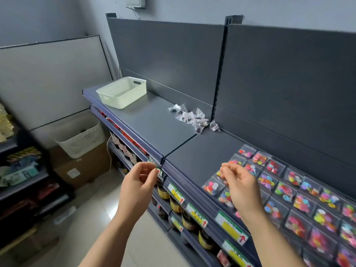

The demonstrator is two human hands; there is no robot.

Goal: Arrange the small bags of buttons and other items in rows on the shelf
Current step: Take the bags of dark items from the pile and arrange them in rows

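Small clear bags of coloured buttons (pixel 300 201) lie in neat rows on the right part of the dark grey shelf (pixel 154 122). A loose heap of clear bags with small dark items (pixel 192 117) sits further back, near the shelf's upright post. My left hand (pixel 141 180) hovers in front of the shelf's front edge, fingers curled, holding nothing. My right hand (pixel 238 184) hangs over the left end of the button rows, fingers loosely bent and empty, hiding a few bags beneath it.
A cream perforated basket (pixel 123 92) stands at the shelf's far left end. Price tags (pixel 231 227) line the front rail, with jars (pixel 163 192) on the shelves below. A white bin (pixel 81 139) on a cardboard box stands on the floor at left, beside another stocked shelf unit.
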